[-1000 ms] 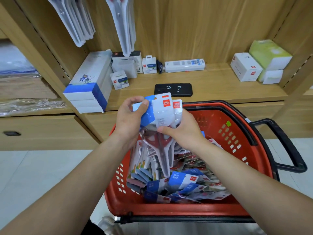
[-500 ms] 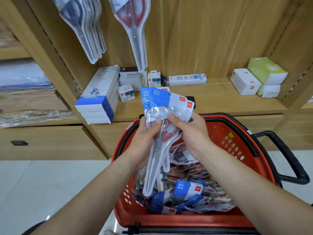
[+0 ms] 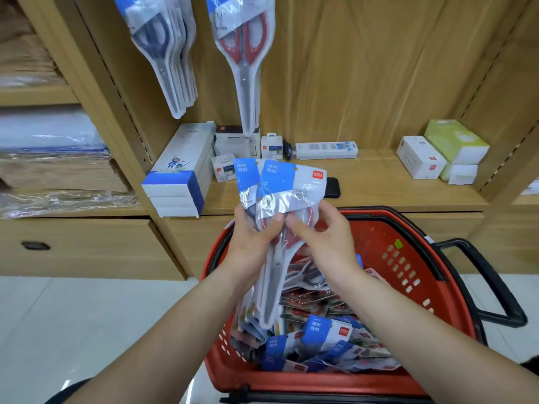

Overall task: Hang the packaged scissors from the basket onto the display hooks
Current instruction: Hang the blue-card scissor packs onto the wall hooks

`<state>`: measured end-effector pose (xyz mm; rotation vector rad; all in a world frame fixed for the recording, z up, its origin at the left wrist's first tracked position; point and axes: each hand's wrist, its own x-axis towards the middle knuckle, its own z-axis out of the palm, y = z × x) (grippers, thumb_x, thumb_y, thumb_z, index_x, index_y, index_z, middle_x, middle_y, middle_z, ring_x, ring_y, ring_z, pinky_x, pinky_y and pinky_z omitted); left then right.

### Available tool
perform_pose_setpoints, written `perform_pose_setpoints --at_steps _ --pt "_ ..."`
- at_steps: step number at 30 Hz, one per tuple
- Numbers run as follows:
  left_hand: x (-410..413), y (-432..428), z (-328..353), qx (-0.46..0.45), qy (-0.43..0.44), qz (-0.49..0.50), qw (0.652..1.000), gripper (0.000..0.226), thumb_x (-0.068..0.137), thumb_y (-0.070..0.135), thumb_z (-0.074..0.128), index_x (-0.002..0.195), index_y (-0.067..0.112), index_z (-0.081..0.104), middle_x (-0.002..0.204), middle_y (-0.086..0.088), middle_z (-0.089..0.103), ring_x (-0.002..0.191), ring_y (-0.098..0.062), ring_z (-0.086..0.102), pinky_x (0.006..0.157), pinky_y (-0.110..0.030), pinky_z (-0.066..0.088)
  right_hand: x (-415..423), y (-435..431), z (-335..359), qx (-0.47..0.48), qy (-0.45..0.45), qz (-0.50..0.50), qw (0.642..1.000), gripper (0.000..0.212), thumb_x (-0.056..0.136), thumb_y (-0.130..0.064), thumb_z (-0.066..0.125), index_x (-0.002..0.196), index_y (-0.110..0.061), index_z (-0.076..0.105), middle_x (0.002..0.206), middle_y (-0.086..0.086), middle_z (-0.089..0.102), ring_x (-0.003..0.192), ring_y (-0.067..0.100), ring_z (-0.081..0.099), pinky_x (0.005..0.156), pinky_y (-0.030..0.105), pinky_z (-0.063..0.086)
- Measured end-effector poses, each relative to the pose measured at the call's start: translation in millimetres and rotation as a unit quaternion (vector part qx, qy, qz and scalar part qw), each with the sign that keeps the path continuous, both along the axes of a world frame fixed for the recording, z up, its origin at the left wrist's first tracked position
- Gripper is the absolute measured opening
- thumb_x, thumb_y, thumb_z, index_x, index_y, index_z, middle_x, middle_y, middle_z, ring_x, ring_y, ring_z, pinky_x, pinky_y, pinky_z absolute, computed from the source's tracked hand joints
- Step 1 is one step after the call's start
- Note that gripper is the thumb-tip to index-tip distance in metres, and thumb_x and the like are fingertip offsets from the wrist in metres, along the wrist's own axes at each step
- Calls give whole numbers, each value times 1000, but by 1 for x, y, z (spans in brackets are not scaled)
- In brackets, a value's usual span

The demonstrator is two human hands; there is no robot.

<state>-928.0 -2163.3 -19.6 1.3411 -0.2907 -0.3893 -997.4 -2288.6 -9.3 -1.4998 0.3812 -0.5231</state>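
Head view: my left hand [image 3: 250, 242] and right hand [image 3: 325, 243] both keep a curled grip on a bunch of packaged scissors [image 3: 278, 185], upright over the red basket [image 3: 423, 272]. They sit below the hung packs [image 3: 244, 62], with bare back panel [image 3: 364, 68] to the right.
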Motion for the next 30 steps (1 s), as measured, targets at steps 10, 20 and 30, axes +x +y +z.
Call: perform_pose_setpoints --at_steps 10,20,30 --pt "16 36 20 -15 -14 25 999 66 87 13 74 144 22 42 136 -6 67 124 -27 67 104 -56 53 15 -6 24 32 18 11 999 46 89 -7 78 126 -21 56 106 1 77 101 27 75 82 46 63" --pt "52 109 64 -3 -99 167 981 43 97 0 67 126 28 55 108 21 75 102 2 71 76 -12 54 81 35 84 -170 -100 83 977 96 88 9 73 158 -39 29 148 -21 53 128 16 61 93 40 60" --pt "83 153 82 0 -131 250 959 47 94 7 72 124 39 54 120 17 71 113 -4 66 104 -38 52 177 77 185 -367 -136 82 916 91 92 -8 74 163 -27 20 146 -24 36 137 -8 36 108 12 36"
